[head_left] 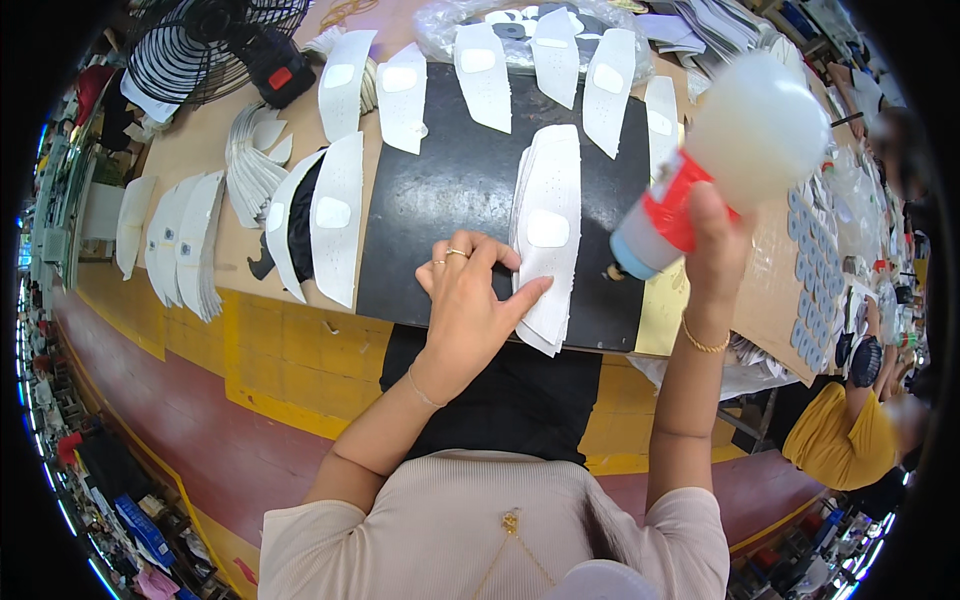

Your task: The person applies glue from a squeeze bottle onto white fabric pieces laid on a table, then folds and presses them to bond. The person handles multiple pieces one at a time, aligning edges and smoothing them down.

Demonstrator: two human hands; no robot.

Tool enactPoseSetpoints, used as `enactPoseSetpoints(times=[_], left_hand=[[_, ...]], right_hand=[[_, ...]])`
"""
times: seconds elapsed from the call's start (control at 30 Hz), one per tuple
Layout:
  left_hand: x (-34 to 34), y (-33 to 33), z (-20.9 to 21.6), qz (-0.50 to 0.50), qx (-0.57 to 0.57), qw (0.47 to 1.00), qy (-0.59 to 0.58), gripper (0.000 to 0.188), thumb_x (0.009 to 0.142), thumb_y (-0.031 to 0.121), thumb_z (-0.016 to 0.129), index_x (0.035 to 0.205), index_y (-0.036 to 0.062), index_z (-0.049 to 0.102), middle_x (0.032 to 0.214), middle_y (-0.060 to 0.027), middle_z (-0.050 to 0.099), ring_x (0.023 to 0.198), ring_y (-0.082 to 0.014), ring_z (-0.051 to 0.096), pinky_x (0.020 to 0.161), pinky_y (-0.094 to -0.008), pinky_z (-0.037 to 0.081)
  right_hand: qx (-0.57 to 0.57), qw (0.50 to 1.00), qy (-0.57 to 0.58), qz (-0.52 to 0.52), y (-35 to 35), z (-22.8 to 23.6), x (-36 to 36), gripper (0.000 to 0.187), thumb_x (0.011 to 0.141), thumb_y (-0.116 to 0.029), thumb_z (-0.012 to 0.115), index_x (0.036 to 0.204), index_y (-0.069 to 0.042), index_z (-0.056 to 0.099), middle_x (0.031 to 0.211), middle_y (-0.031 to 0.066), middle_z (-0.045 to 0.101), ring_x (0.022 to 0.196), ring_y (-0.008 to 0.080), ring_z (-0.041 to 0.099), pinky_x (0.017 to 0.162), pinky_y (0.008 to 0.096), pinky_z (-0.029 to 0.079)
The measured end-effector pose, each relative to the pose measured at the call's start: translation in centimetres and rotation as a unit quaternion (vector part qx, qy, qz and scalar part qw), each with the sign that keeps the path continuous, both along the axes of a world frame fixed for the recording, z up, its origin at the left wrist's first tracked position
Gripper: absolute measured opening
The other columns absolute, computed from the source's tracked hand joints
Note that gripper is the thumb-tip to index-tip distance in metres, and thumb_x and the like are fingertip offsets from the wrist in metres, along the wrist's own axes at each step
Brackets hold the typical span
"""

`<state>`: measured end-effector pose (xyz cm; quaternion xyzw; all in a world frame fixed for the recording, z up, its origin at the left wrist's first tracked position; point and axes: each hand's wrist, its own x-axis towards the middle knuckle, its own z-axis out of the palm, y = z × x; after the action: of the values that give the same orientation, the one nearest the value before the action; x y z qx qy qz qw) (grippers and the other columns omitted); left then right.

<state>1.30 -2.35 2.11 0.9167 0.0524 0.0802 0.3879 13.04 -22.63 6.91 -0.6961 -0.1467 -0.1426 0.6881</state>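
On the black mat [440,200] lies a stack of white curved pieces [556,185], the top one with a small white oval patch and tiny holes. My left hand [473,285] holds the stack's lower left edge, thumb on top and the other fingers curled at its side. My right hand [715,235] is wrapped round a glue bottle [655,215] with red tape, a pale blue end and a big whitish bulb. The bottle is tilted, its dark tip pointing down-left, to the right of the stack and apart from it. Single white pieces [482,70] lie in a row along the mat's far edge.
More white pieces [337,215] and fanned stacks [200,245] lie at the left. A black fan [215,45] stands at the far left. Grey patches with holes [810,270] line a brown board at the right. A person in yellow [840,440] sits farther right.
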Motion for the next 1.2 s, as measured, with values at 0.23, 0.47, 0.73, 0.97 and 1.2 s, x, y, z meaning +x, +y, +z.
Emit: enactPoseSetpoints(times=[0.23, 0.47, 0.73, 0.97, 1.2], left_hand=[[0.1, 0.3, 2.2, -0.021, -0.197, 0.98, 0.018, 0.02, 0.08, 0.016, 0.08, 0.078, 0.0057, 0.062, 0.09, -0.0041, 0.058, 0.086, -0.0163, 0.054, 0.077, -0.0344, 0.041], [5.4, -0.5, 7.0, -0.15, -0.517, 0.838, 0.088, 0.027, 0.082, 0.001, 0.076, 0.085, 0.0058, 0.05, 0.088, -0.0035, 0.059, 0.078, -0.0059, 0.057, 0.067, -0.0207, 0.048], [12.4, -9.9, 7.7, -0.246, -0.589, 0.761, 0.114, 0.03, 0.084, 0.008, 0.076, 0.097, 0.0057, 0.049, 0.097, -0.0078, 0.063, 0.079, -0.0114, 0.064, 0.06, -0.0228, 0.054], [6.7, -9.6, 4.7, -0.263, -0.493, 0.69, 0.459, 0.061, 0.095, 0.012, 0.065, 0.142, 0.0016, 0.027, 0.113, -0.0138, 0.058, 0.093, -0.0228, 0.068, 0.082, -0.0311, 0.06], [-0.1, -0.7, 3.9, -0.34, -0.066, 0.937, -0.035, 0.023, 0.084, 0.016, 0.074, 0.103, 0.0046, 0.067, 0.116, -0.012, 0.062, 0.101, -0.0295, 0.063, 0.084, -0.0394, 0.051]], right_hand=[[0.102, 0.994, 0.038, -0.019, -6.2, -1.2, -3.5, 0.065, 0.091, -0.052, 0.06, 0.125, 0.004, 0.049, 0.105, 0.0183, 0.062, 0.082, 0.0248, 0.068, 0.068, 0.0392, 0.061], [0.312, 0.949, 0.006, 0.039, -9.5, 0.7, -7.5, 0.07, 0.091, -0.053, 0.059, 0.123, 0.006, 0.044, 0.099, 0.02, 0.06, 0.078, 0.0285, 0.071, 0.063, 0.0437, 0.063], [0.308, 0.951, -0.018, 0.028, -11.6, 0.8, -9.9, 0.074, 0.091, -0.058, 0.056, 0.125, 0.006, 0.041, 0.104, 0.0207, 0.056, 0.082, 0.0293, 0.068, 0.066, 0.0462, 0.061], [0.301, 0.953, -0.003, 0.047, -11.1, 1.0, -10.0, 0.072, 0.089, -0.059, 0.06, 0.122, 0.003, 0.045, 0.103, 0.0187, 0.056, 0.086, 0.0288, 0.067, 0.069, 0.0481, 0.061], [0.107, 0.992, 0.018, -0.068, -3.6, -1.1, -4.9, 0.08, 0.083, -0.053, 0.072, 0.136, -0.001, 0.042, 0.123, 0.0186, 0.058, 0.107, 0.0268, 0.064, 0.091, 0.0531, 0.056]])
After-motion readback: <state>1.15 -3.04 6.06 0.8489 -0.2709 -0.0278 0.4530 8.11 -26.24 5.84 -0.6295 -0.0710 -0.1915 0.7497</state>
